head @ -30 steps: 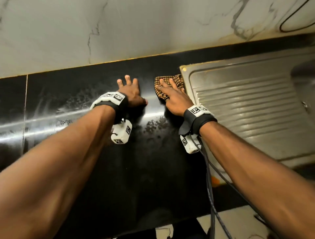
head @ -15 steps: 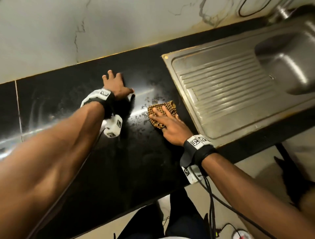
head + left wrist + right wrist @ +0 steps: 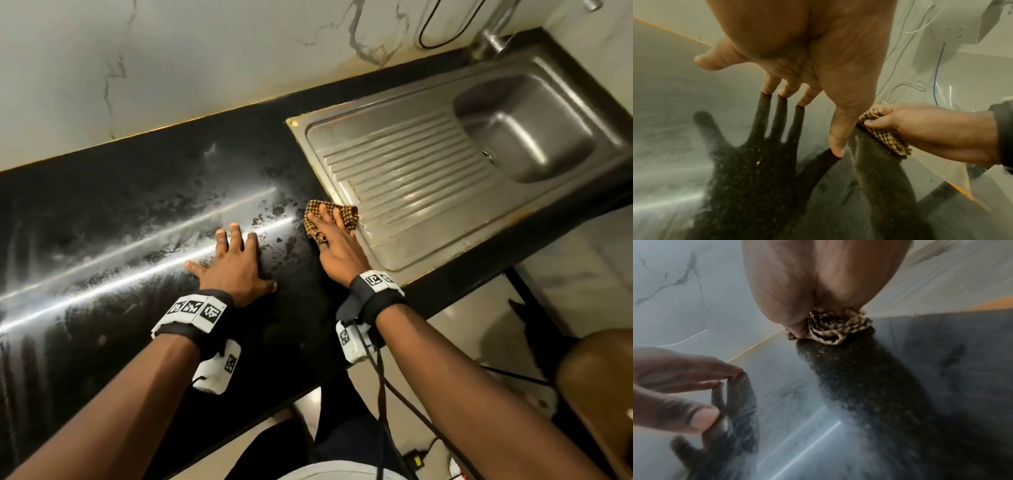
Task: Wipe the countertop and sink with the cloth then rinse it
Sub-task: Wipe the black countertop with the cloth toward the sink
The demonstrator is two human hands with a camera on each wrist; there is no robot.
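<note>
A brown checked cloth (image 3: 317, 210) lies bunched on the black countertop (image 3: 137, 212), right at the left rim of the steel sink's drainboard (image 3: 411, 178). My right hand (image 3: 339, 246) covers the cloth and presses it down. In the left wrist view the right hand (image 3: 941, 129) curls over the cloth (image 3: 885, 139), thumb pinching its side. The right wrist view shows the cloth (image 3: 834, 327) crumpled under my palm. My left hand (image 3: 236, 263) rests flat on the wet counter just left of it, fingers spread, holding nothing.
Wet smears and dark specks streak the counter. The sink basin (image 3: 524, 137) lies at the far right, with a tap (image 3: 493, 34) behind it by the marble wall. A brown seat (image 3: 599, 394) and cables stand on the floor beyond the counter's front edge.
My right hand has dragged the cloth from the back of the counter toward the front, along the sink's left rim. The left hand has slid nearer the front edge.
</note>
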